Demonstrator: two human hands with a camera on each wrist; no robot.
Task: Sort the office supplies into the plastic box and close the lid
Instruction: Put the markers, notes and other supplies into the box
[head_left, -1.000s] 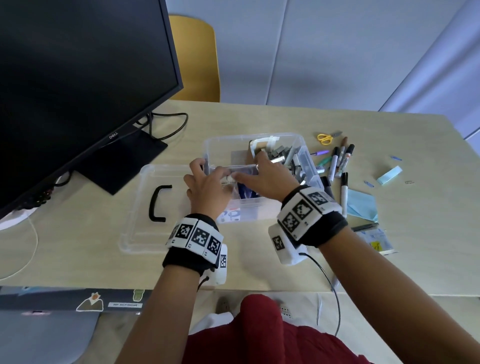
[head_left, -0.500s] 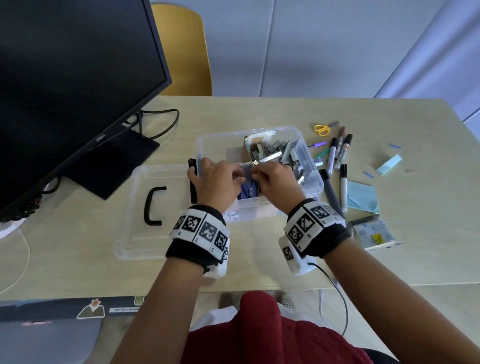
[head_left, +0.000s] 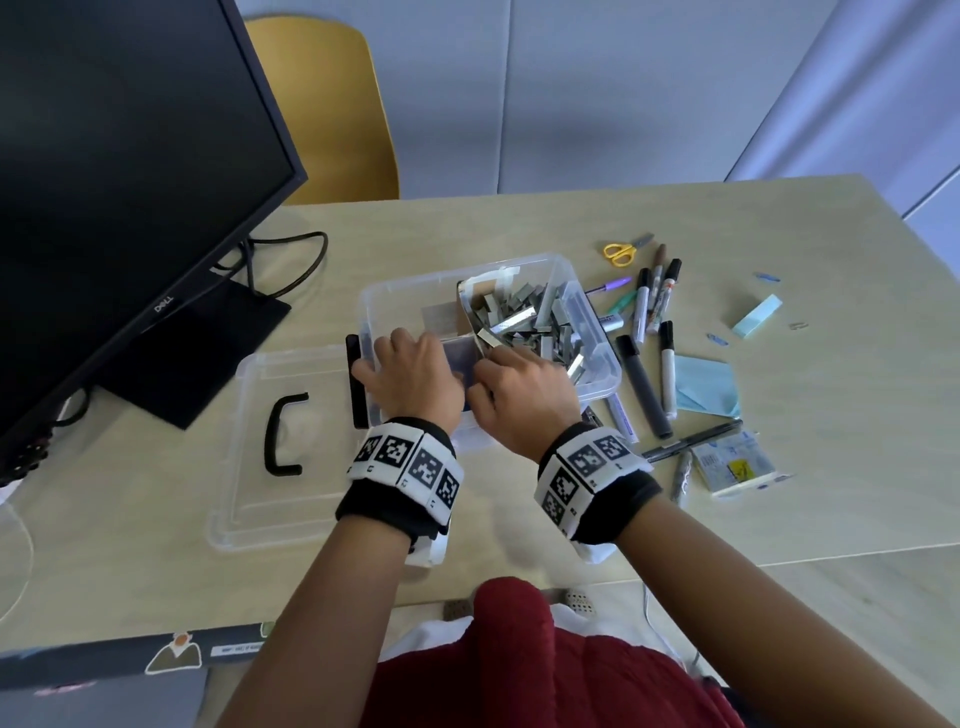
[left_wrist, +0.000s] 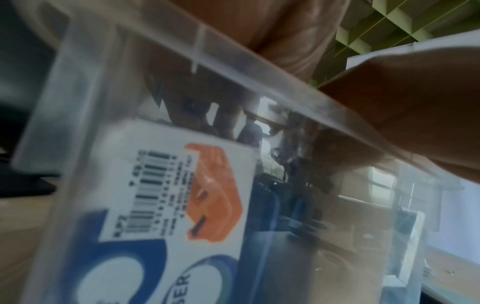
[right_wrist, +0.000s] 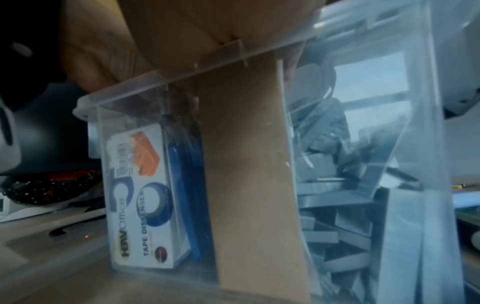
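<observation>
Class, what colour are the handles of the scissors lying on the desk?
Yellow; the scissors show best in the head view, beyond the pens.

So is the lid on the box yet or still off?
Off. The lid lies flat on the table left of the open box, handle up, while both hands reach inside the box.

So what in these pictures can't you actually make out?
- Fingertips of both hands, left and right: head view, hidden by the hands' own backs inside the plastic box.
- What the fingers hold: left wrist view, blurred behind the box wall.
- Print on the small packet by the markers: head view, too small.
</observation>
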